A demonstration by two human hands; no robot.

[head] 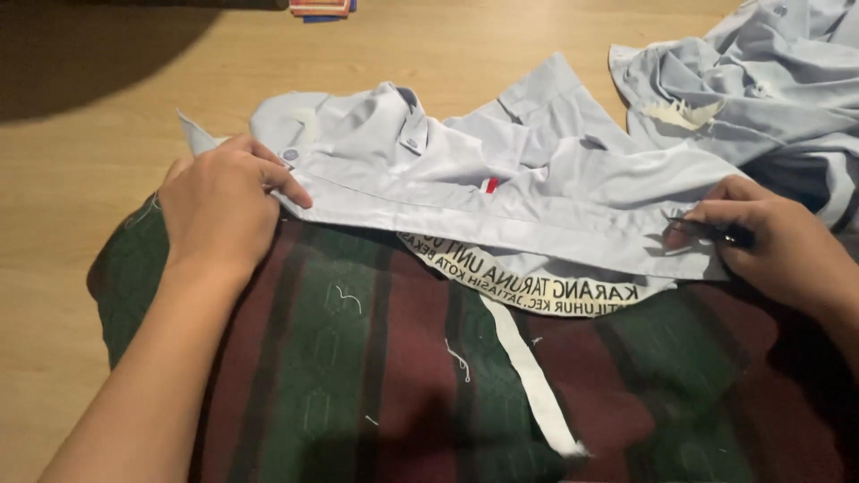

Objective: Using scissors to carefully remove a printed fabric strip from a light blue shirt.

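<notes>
A pale blue shirt is spread across a dark red and green striped cloth that covers the lap, with a wooden floor beneath; the shirt's front edge is stretched between the two hands. The left hand is laid flat on the collar end, fingers curled over the fabric and pressing it down beside a small button; nothing is clenched in it beyond the cloth itself. The right hand is closed around a thin dark tool, possibly a seam ripper or small snips, though the lighting is too dim for certainty; its tip is set against the hem at the shirt's right end. A white strip with black lettering is seen under the hem, and a plain white band trails down over the striped cloth; loose threads are scattered there. A second crumpled blue garment is heaped at the upper right.

Risk is judged to lie at the tool tip: if the fabric is allowed to slacken under the left hand, the point could be driven into the shirt cloth rather than the stitching, or slipped toward the fingers; the poor light would add to that.
</notes>
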